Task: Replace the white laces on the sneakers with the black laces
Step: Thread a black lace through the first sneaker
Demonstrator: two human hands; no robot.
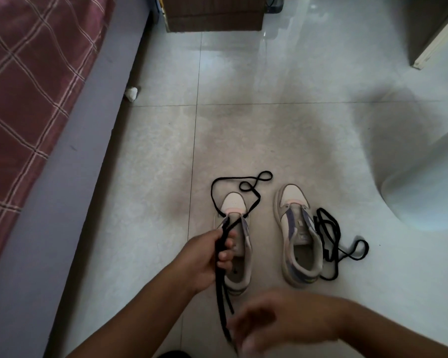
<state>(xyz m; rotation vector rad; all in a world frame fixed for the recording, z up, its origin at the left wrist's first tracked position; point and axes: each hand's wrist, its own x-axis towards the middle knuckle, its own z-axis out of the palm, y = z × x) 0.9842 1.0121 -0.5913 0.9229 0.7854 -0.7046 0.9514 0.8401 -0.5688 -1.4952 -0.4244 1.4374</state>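
Nearest the camera, the right hand [282, 324] hovers low over the floor [295, 112], blurred, its fingers loosely curled; the tail of the black lace [221, 293] runs down to its fingertips, but whether they pinch the lace or only brush it I cannot tell. Just beyond, the left hand [210, 257] is closed round the doubled strands of that lace, thumb side up, over the opening of the left sneaker [239, 244]. From that grip the lace's long axis runs almost straight, near to far: down toward the right hand and up and away to the lowest eyelets by the pink band at the toe, where it seems to be threaded across once. The slack loops on the floor past the toe cap. So the next eyelets lie just ahead of the left hand's fingers, and the left hand is the nearer one to them. Beside it, apart, the right sneaker [299, 236] stands unlaced, with the second black lace [331, 239] heaped against its outer side. No white laces show anywhere. The eyelets themselves are too small and dark to count, and both forearms are cut off at the bottom edge.
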